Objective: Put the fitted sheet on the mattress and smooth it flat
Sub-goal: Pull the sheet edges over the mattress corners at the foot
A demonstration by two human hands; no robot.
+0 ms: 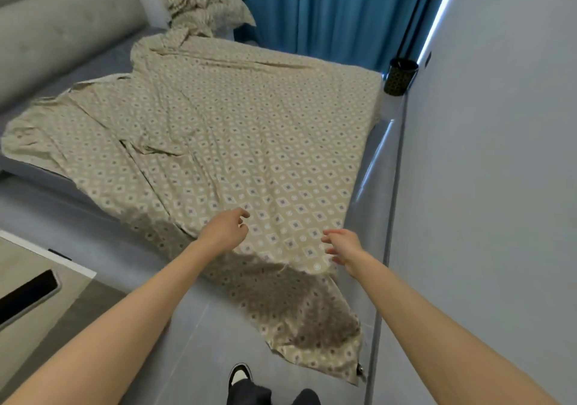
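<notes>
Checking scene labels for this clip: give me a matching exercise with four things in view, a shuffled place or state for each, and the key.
Things:
1. fitted sheet
2. curtain
3. dark bin
4. phone

Places or states:
a. blue, hanging at the far end of the room
b. lying on the pale surface at lower left
c. rumpled over the mattress, one corner drooping off the near end
d. standing at the mattress's far right corner

Pairs: 1-c, 2-a, 3-d, 4-b.
</notes>
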